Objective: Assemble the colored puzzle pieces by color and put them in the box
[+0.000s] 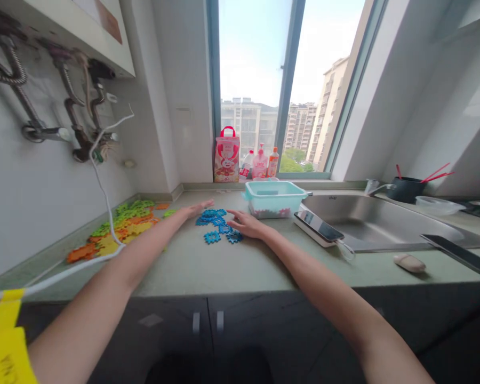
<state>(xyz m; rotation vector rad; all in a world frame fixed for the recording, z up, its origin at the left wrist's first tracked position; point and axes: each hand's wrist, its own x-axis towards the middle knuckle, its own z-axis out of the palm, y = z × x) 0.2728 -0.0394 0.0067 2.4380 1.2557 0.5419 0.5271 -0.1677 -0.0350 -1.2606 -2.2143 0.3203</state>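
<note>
A loose cluster of blue gear-like plastic pieces (212, 237) lies on the counter between my hands. At its left edge is my left hand (200, 207), fingers stretched out flat and holding nothing. From the right, my right hand (245, 222) reaches over the cluster with its fingers apart, at or just above the pieces; whether it touches them I cannot tell. Further left, against the wall, green pieces (134, 212), orange pieces (82, 253) and yellow pieces (138, 229) of similar shape are heaped by colour. Beyond my right hand stands a light turquoise basket (274, 204) with pinkish pieces showing near its bottom.
A phone (320, 226) rests on a white box beside the steel sink (368, 218). A computer mouse (410, 263) and a dark flat object (460, 253) lie at right. Pink bottles (260, 164) and a pink bag (226, 157) stand by the window. A white cable (104, 192) hangs at left.
</note>
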